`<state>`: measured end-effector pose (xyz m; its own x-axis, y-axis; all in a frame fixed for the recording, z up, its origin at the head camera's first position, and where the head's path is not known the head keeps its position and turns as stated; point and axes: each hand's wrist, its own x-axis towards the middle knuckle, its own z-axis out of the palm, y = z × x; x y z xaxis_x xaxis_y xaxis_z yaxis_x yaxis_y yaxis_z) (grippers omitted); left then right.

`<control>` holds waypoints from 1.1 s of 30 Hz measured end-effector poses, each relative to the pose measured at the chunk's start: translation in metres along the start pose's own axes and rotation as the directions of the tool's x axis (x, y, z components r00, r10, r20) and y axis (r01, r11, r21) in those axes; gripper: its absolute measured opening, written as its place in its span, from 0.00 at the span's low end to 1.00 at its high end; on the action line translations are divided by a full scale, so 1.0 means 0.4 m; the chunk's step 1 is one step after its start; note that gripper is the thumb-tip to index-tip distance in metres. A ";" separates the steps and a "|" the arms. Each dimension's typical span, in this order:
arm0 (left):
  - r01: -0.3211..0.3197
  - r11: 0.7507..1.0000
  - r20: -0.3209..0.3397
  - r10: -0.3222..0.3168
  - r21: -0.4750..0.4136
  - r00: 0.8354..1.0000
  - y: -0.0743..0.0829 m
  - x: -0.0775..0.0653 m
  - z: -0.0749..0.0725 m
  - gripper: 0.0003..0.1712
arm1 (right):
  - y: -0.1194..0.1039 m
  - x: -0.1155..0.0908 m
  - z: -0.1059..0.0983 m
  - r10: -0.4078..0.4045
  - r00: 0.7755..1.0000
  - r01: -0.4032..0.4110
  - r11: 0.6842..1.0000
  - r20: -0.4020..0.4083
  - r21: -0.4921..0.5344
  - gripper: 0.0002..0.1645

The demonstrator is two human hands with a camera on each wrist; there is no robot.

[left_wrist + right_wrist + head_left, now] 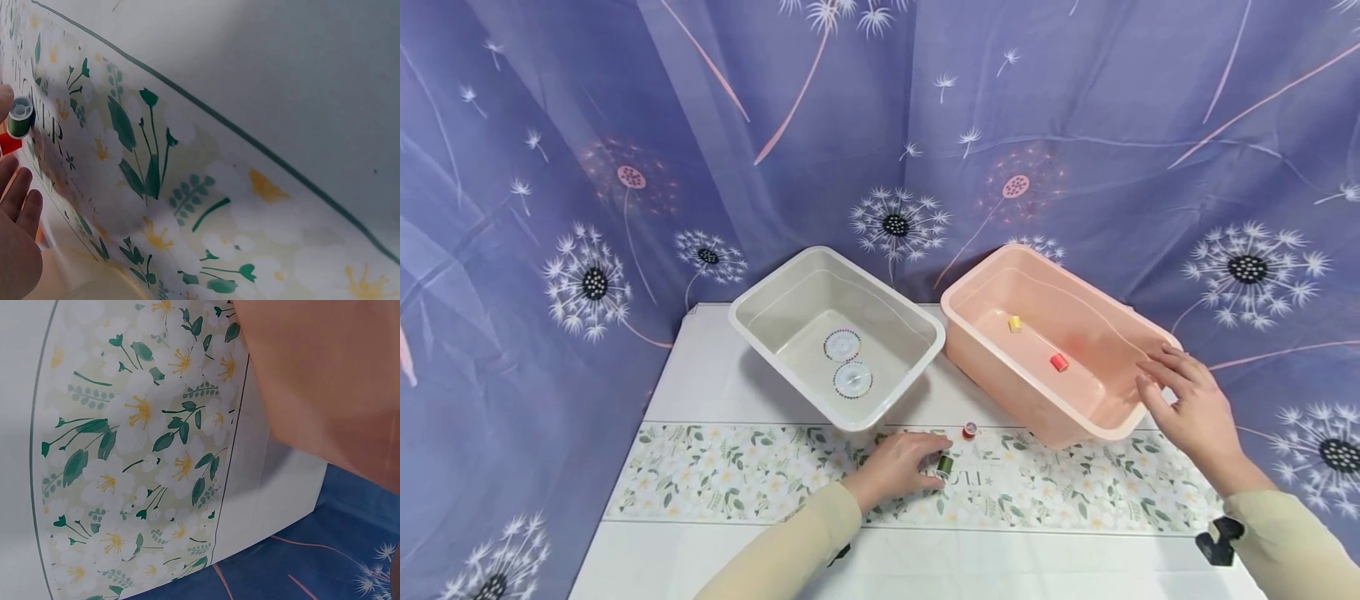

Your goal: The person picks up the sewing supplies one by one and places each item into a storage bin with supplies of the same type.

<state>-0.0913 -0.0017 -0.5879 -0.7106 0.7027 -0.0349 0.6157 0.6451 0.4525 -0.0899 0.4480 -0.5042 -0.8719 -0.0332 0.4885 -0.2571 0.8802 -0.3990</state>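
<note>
My left hand [901,468] is low over the table beside a dark green thread spool [945,465], thumb and fingers spread to either side of it. In the left wrist view the green spool [21,117] stands upright between the thumb and the fingers [19,200], with a gap to the fingers. A red thread spool [970,430] stands just beyond it. My right hand [1189,408] is at the right end of the pink bin [1000,367], its loosely bent fingers over the rim. Inside that bin lie a yellow spool [1015,323] and a red spool [1059,362].
Left of the pink bin stands a grey bin [760,333] holding two clear discs [853,380] edged with small coloured dots. Both bins are on a white table [700,367] with a floral strip [715,475]. A purple dandelion-print curtain [820,150] hangs behind and at the sides.
</note>
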 end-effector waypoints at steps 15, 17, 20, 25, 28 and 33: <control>0.009 0.999 -0.001 -0.009 -0.036 1.000 -0.004 0.000 0.006 0.40 | 0.005 -0.004 0.002 0.007 1.000 -0.007 1.000 0.007 0.008 0.22; 0.006 0.999 0.001 -0.006 -0.033 1.000 -0.005 0.001 0.006 0.40 | 0.006 -0.003 0.003 0.005 1.000 -0.005 1.000 0.007 0.006 0.22; 0.001 1.000 0.004 0.000 -0.031 1.000 -0.007 0.001 0.007 0.41 | 0.008 -0.002 0.004 0.003 1.000 -0.003 1.000 0.009 0.001 0.22; 0.002 1.000 0.011 -0.002 -0.029 1.000 -0.009 0.003 0.012 0.42 | 0.009 0.000 0.004 0.004 1.000 -0.004 1.000 0.014 -0.003 0.22; 0.004 1.000 0.016 -0.004 -0.015 1.000 -0.009 0.006 0.015 0.41 | 0.008 0.001 0.004 0.007 1.000 -0.007 1.000 0.016 -0.004 0.22; -0.001 1.000 0.014 0.001 0.017 1.000 -0.004 0.011 0.020 0.41 | 0.007 0.000 0.003 0.011 1.000 -0.011 1.000 0.016 -0.005 0.21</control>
<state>-0.0925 0.0027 -0.5957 -0.7051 0.7075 -0.0470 0.6224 0.6493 0.4370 -0.0912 0.4498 -0.5063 -0.8814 -0.0309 0.4713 -0.2450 0.8830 -0.4003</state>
